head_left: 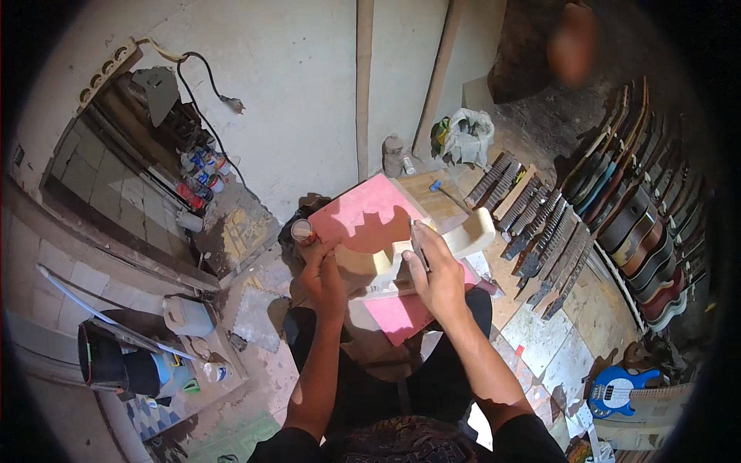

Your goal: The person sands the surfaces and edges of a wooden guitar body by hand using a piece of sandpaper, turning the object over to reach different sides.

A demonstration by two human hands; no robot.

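Observation:
A cream-white carved piece, shaped like part of a guitar body, lies in front of me over a pink board. My right hand is closed around a slim dark tool, held upright above the piece; its exact kind is not clear. At the piece's left side, my left hand has its fingertips pinched together. Whatever is in that pinch is too small to make out. Just beyond the left fingers stands a small round cup with a reddish side.
Several guitar necks lie in a row at the right, with guitar bodies racked behind them. A blue bass guitar is at lower right. Black buckets stand at left; a white plastic bag sits by the wall.

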